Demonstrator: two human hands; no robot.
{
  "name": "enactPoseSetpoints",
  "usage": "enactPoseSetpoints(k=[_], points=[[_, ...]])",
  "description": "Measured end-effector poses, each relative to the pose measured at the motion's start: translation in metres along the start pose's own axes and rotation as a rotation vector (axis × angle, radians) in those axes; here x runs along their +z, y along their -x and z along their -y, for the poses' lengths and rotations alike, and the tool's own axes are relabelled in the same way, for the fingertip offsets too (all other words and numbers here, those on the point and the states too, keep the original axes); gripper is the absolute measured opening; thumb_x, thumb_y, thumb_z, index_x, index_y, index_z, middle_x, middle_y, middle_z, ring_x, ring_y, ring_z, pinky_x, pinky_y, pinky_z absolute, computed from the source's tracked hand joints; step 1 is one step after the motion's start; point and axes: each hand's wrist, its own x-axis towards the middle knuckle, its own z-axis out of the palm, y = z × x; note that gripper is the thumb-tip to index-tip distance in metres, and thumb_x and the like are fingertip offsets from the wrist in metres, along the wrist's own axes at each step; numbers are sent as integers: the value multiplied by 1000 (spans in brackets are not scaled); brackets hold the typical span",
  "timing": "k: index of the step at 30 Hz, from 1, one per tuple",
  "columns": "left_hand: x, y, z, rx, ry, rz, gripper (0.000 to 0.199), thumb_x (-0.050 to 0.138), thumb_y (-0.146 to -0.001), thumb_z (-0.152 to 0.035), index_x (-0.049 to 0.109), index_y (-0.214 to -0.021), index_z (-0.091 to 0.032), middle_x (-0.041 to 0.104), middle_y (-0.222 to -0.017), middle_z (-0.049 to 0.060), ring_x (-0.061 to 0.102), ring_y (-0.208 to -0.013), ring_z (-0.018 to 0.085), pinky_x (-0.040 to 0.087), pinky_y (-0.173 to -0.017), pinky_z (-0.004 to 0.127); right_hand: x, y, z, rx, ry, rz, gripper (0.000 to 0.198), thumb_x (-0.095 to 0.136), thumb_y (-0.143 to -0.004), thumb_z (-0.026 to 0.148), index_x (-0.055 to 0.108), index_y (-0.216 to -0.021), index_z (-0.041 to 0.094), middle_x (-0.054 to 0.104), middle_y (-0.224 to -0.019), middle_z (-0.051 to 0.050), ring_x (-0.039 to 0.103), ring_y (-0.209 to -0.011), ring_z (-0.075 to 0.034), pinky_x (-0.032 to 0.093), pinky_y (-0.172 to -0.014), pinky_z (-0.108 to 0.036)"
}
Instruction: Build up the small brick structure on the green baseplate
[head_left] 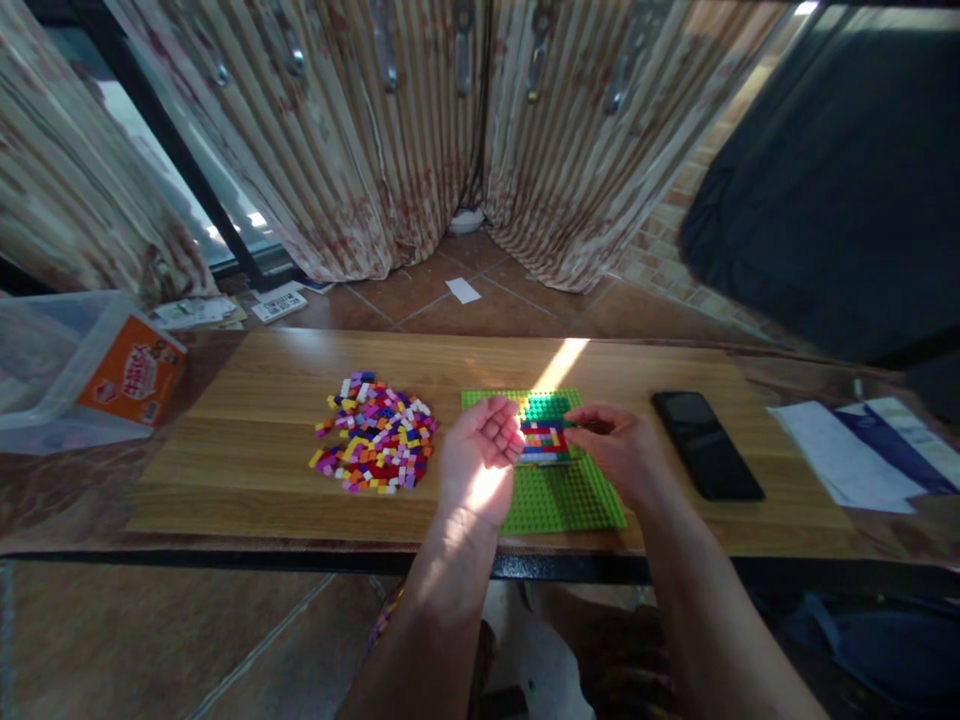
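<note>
A light green studded baseplate (pixel 559 505) lies on the wooden table. On it stands a low block of toy bricks (pixel 544 440) in red, blue, white and other colours, with a darker green studded part (pixel 545 408) behind. My left hand (pixel 484 450) is palm up at the build's left side, fingers loosely curled and apart; I see no brick on its palm, where sunlight falls. At the right edge of the build my right hand (pixel 611 440) has thumb and fingertips brought together in a pinch. Whatever it may hold is too small to make out.
Left of the baseplate, a heap of loose toy bricks (pixel 379 435) covers part of the table (pixel 247 430). A black phone (pixel 706 445) lies to the right, with papers (pixel 847 455) beyond. A clear plastic bin (pixel 60 370) with an orange label stands at far left. Curtains hang behind.
</note>
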Motion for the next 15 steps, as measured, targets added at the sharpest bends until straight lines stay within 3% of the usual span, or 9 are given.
enactPoseSetpoints(k=[6,15], points=[[1,0,0,-4,-1,-4,12,54,-79,-17,63,-75,-10,64,-68,6,55,-55,10,44,-53,21,2,0,5,141,-243,32,18,70,-55,22,64,-71,17,61,-66,0,54,-58,-11,44,-56,-27],[0,0,0,3,-15,-9,12,55,-78,-18,64,-76,-10,64,-68,6,55,-56,10,45,-53,22,-3,0,2,188,-395,107,22,75,-52,22,64,-71,18,63,-67,2,55,-59,-10,45,-58,-25]])
